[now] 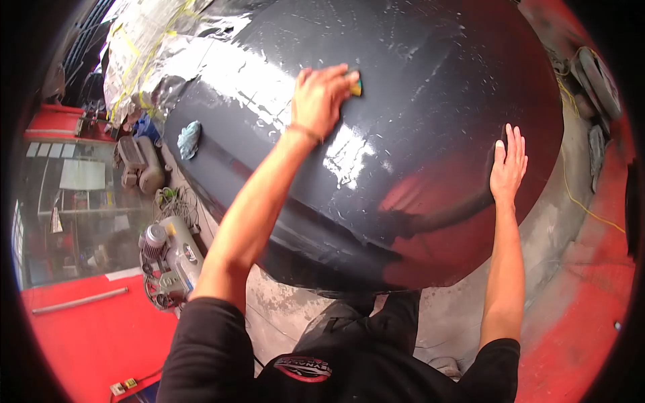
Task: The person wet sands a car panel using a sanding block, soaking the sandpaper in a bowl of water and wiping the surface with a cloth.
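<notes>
A glossy black car panel [430,101], wet with water streaks and drops, curves out in front of me. My left hand [317,102] presses down on its upper middle, fingers closed over a small yellow-and-green sponge [356,86]. Only one end of the sponge shows past the fingertips. Toward the panel's right side, my right hand [508,168] lies flat with its fingers stretched out, holding nothing. A crumpled light-blue cloth [189,140] rests on the panel near its left edge.
Clear plastic sheeting [144,57] with yellow tape covers the area at upper left. An air compressor [176,258] stands on the floor at left, near tangled cables [176,205]. A yellow cord [584,205] runs along the floor at right, beside a red wall.
</notes>
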`<state>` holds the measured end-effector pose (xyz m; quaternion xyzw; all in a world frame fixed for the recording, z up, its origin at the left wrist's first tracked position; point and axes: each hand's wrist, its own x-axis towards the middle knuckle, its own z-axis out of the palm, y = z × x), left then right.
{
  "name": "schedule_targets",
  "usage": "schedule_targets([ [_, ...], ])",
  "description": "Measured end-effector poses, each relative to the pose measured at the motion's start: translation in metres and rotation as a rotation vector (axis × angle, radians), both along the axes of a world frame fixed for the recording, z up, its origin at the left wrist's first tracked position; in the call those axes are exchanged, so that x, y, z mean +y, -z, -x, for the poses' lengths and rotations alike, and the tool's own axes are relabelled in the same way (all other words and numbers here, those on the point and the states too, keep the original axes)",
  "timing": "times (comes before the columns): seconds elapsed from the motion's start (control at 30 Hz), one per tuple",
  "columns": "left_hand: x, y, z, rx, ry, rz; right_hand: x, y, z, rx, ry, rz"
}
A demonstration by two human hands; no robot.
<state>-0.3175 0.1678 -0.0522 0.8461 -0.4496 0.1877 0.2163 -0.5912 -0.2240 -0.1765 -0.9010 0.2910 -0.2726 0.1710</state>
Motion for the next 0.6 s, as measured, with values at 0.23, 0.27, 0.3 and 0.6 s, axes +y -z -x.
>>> schedule_targets([
  [0.23, 0.135, -0.002, 0.195, 0.057, -0.073, -0.175, 0.003, 0.001, 0.001, 0.034, 0.011, -0.018],
  [0.27, 0.131, -0.006, 0.168, 0.029, -0.112, -0.13, 0.0, 0.003, -0.002, 0.023, 0.0, -0.016],
  [0.3, 0.126, -0.009, 0.122, -0.041, -0.134, -0.077, -0.004, 0.006, -0.003, 0.016, -0.007, -0.011],
  [0.6, 0.128, 0.001, 0.108, -0.092, -0.301, 0.045, -0.011, 0.005, 0.006, -0.008, -0.036, 0.023],
])
